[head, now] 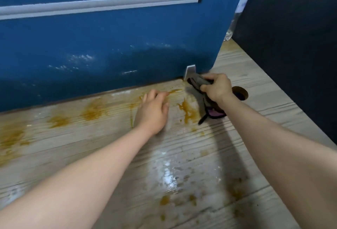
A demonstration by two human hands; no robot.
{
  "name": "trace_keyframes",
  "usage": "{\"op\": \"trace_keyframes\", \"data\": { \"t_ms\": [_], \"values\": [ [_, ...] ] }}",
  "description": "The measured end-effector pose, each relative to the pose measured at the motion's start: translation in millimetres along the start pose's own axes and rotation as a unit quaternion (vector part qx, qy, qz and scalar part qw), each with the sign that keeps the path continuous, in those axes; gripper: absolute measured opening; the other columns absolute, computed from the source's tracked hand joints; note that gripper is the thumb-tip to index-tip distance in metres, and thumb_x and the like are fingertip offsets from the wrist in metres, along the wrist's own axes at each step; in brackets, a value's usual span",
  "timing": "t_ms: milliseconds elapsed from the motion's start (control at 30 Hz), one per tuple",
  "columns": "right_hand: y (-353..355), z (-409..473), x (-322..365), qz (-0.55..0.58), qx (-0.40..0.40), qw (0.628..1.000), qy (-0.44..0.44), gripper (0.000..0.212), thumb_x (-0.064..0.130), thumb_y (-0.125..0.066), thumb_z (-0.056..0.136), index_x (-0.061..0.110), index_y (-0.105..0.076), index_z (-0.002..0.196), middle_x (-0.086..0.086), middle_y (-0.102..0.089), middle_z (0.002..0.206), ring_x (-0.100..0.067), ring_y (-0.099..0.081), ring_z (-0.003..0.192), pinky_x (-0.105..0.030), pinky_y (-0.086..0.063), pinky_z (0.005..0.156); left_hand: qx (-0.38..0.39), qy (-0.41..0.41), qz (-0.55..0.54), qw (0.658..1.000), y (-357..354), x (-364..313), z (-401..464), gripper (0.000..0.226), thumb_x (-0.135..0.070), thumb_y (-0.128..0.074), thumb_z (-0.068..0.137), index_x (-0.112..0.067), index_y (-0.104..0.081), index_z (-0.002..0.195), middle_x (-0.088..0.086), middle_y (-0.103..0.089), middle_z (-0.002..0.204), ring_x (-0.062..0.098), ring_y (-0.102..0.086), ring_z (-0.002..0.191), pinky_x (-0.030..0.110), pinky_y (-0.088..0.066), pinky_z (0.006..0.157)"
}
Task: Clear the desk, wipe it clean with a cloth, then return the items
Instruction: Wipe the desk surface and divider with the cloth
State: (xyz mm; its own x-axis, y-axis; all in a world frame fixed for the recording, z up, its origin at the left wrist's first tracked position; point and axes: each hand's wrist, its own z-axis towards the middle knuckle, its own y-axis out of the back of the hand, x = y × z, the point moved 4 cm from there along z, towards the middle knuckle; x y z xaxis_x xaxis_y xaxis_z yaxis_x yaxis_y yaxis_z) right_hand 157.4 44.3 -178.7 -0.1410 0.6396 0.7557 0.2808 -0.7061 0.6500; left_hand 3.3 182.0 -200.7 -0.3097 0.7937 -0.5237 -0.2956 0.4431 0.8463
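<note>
The light wooden desk (91, 148) is smeared with orange-brown stains (187, 112) along its back edge and shows a wet shiny patch (167, 172) near the front. My right hand (218, 87) is shut on a grey cloth (199, 97) with a dark trim and a pink underside. The cloth hangs down to the desk beside the stains, close to the blue partition. My left hand (153, 112) rests on the desk left of the cloth, fingers loosely curled and holding nothing.
A blue partition (109, 43) with a white rail (91, 5) stands along the back of the desk. A metal bracket (190, 70) sits at its base. A round cable hole (240, 93) lies behind my right wrist. A black panel (291, 46) bounds the right side.
</note>
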Motion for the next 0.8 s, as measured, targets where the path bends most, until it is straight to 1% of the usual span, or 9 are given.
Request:
{"op": "trace_keyframes", "data": {
  "t_ms": [67,133,200,267,333,467,567,700,800],
  "values": [
    [2,-1,5,0.171,-0.057,0.981,-0.074,0.03,0.003,-0.064,0.084,0.005,-0.066,0.114,-0.011,-0.067,0.107,-0.023,-0.062,0.096,-0.03,-0.049,0.088,-0.034,-0.009,0.002,0.999,20,6,7,0.036,-0.021,-0.046,0.096,-0.017,-0.05,0.132,0.007,-0.046,0.123,0.024,-0.038,0.115,0.032,-0.032,0.097],
    [0,-1,14,0.364,-0.087,0.917,-0.138,0.026,-0.003,-0.059,0.085,-0.002,-0.064,0.111,-0.013,-0.066,0.094,-0.026,-0.06,0.087,-0.034,-0.052,0.08,-0.051,-0.019,0.008,0.998,33,11,14,0.036,-0.02,-0.046,0.096,-0.017,-0.05,0.131,0.006,-0.047,0.122,0.022,-0.038,0.114,0.032,-0.031,0.097],
    [-7,1,22,0.508,-0.083,0.84,-0.174,0.022,-0.006,-0.055,0.088,-0.006,-0.061,0.109,-0.017,-0.064,0.096,-0.029,-0.061,0.088,-0.038,-0.053,0.082,-0.058,-0.017,0.005,0.998,40,16,17,0.036,-0.021,-0.045,0.097,-0.017,-0.049,0.132,0.004,-0.047,0.124,0.02,-0.037,0.116,0.03,-0.031,0.097],
    [-17,2,24,0.572,-0.068,0.793,-0.197,0.011,-0.004,-0.054,0.089,-0.003,-0.06,0.098,-0.024,-0.063,0.109,-0.034,-0.064,0.097,-0.046,-0.052,0.089,-0.066,-0.011,-0.007,0.998,41,19,18,0.035,-0.021,-0.044,0.098,-0.016,-0.049,0.132,0.003,-0.047,0.126,0.019,-0.038,0.118,0.029,-0.031,0.097],
    [-30,2,21,0.598,-0.045,0.767,-0.226,0.012,0.001,-0.057,0.088,0.002,-0.061,0.099,-0.025,-0.064,0.109,-0.036,-0.064,0.099,-0.054,-0.05,0.089,-0.067,-0.008,-0.031,0.997,39,19,19,0.033,-0.021,-0.043,0.098,-0.015,-0.052,0.129,0.003,-0.049,0.124,0.018,-0.042,0.117,0.027,-0.032,0.095],
    [-41,7,10,0.594,-0.006,0.765,-0.248,0.034,0.014,-0.061,0.085,0.005,-0.061,0.118,-0.02,-0.065,0.115,-0.034,-0.064,0.104,-0.053,-0.049,0.091,-0.05,0.002,-0.122,0.991,30,1,28,0.027,-0.023,-0.044,0.099,-0.015,-0.059,0.12,0.001,-0.053,0.114,0.012,-0.051,0.1,0.023,-0.039,0.087],
    [-39,7,13,0.602,0.017,0.766,-0.226,0.036,0.016,-0.058,0.089,0.006,-0.059,0.123,-0.019,-0.063,0.119,-0.033,-0.062,0.107,-0.048,-0.051,0.09,-0.03,0.021,-0.195,0.98,26,-24,40,0.025,-0.026,-0.047,0.098,-0.015,-0.061,0.115,0.0,-0.058,0.111,0.011,-0.053,0.099,0.025,-0.042,0.088],
    [-24,0,23,0.624,0.057,0.761,-0.17,0.018,0.015,-0.045,0.098,0.015,-0.061,0.107,-0.018,-0.062,0.117,-0.032,-0.06,0.108,-0.047,-0.049,0.094,-0.014,0.064,-0.29,0.955,21,-56,50,0.026,-0.028,-0.053,0.095,-0.012,-0.061,0.114,0.001,-0.062,0.11,0.012,-0.055,0.099,0.018,-0.039,0.081],
    [-11,-8,24,0.621,0.086,0.766,-0.143,0.021,0.012,-0.038,0.101,0.016,-0.058,0.103,-0.019,-0.062,0.113,-0.034,-0.06,0.106,-0.049,-0.048,0.092,-0.022,0.082,-0.325,0.942,20,-72,54,0.033,-0.031,-0.061,0.09,-0.009,-0.059,0.115,-0.002,-0.059,0.107,0.008,-0.053,0.095,0.01,-0.038,0.071]
  ]
}}
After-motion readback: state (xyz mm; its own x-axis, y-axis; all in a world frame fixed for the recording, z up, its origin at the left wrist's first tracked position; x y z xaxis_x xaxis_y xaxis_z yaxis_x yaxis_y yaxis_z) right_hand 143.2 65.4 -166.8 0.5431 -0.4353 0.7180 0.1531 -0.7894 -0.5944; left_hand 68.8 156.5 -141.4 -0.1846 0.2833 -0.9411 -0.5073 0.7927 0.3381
